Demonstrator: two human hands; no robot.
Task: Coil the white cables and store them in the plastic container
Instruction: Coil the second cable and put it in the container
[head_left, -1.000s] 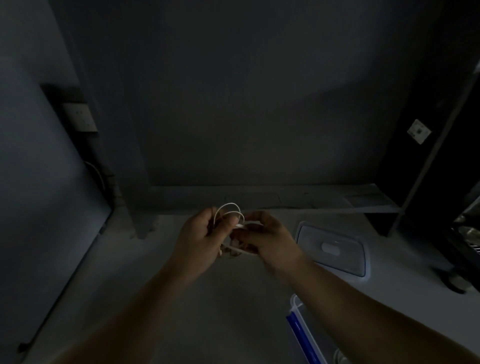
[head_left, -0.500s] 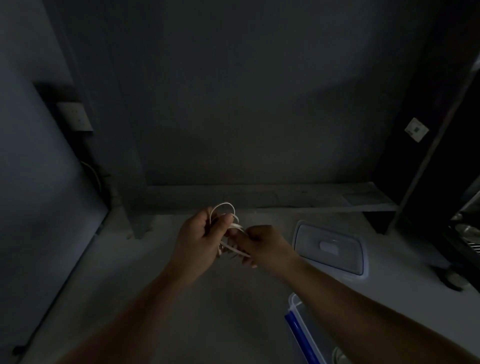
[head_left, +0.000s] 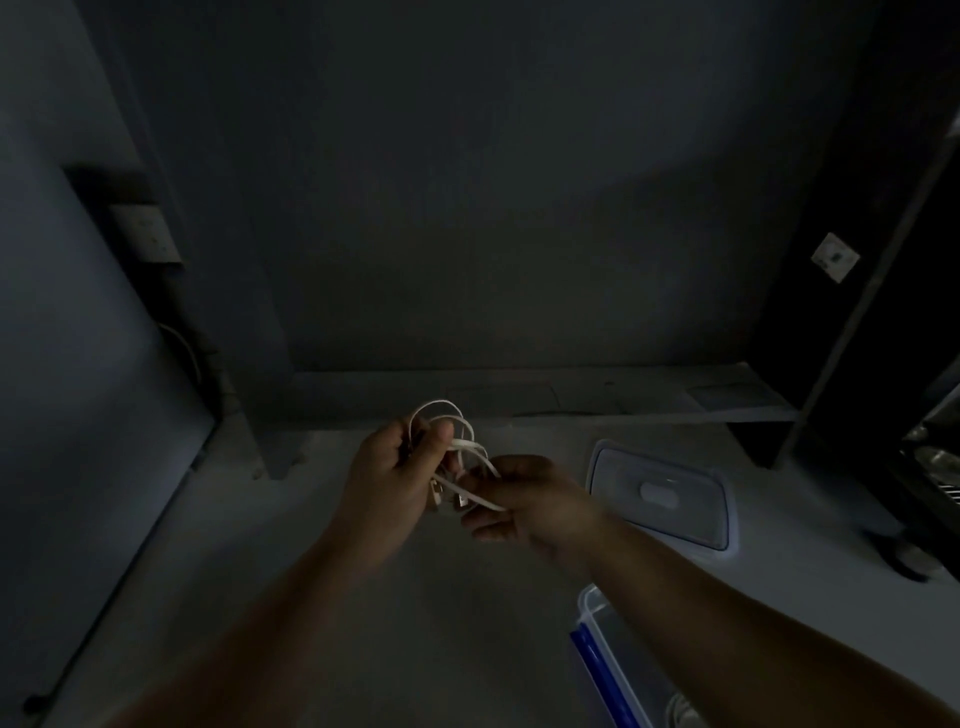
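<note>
Fingers of left hand (head_left: 395, 478): curled round the gathered loops of the white cable (head_left: 441, 410); thumb pressed down on top of the bundle, pinching it closed
Fingers of right hand (head_left: 530, 499): curled, pinching a loose strand of the same cable just beside the left hand; the two hands are nearly touching
Cable position, head view: held in the air above the bench (head_left: 363, 623), between the two hands; several loops stand up above the left thumb; what look like plug ends hang under the bundle, though the dim light makes that uncertain
Plastic container (head_left: 589, 605): open, near the lower right of the view beside the right forearm, a blue clip (head_left: 592, 670) on its near wall; well apart from the cable
Container contents: a pale curved shape at the bottom edge of the view may be a cable already stored; too dark and cut off to say
Lid (head_left: 660, 493): off, lying flat on the bench beyond the container, right of the right hand
Done, by my reading: container opened; most of this cable wound into loops
Left, by my reading: the loose strand to wrap or tuck in; the bundle to be set into the container; whether more cables wait cannot be told
</note>
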